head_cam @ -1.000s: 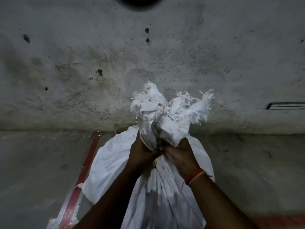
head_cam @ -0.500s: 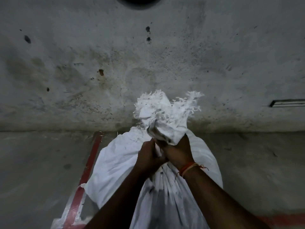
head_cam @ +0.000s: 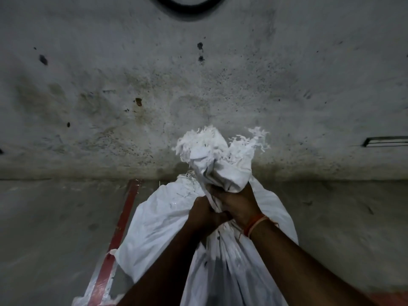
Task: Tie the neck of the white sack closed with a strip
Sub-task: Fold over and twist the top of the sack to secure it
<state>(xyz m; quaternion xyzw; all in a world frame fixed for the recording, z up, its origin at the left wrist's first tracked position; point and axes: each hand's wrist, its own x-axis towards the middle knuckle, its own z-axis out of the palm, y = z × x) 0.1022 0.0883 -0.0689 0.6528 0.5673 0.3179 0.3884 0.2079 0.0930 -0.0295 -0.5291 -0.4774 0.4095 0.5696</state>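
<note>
The gathered neck (head_cam: 217, 202) of the white sack (head_cam: 167, 219) is clamped in both grips, left hand (head_cam: 204, 215) just below right hand (head_cam: 239, 204), touching. The frayed mouth (head_cam: 218, 149) is fanned above. A red floor stripe (head_cam: 123, 221) is seen left, the stained wall (head_cam: 198, 96) behind. Since before, the neck has been lowered.
</note>
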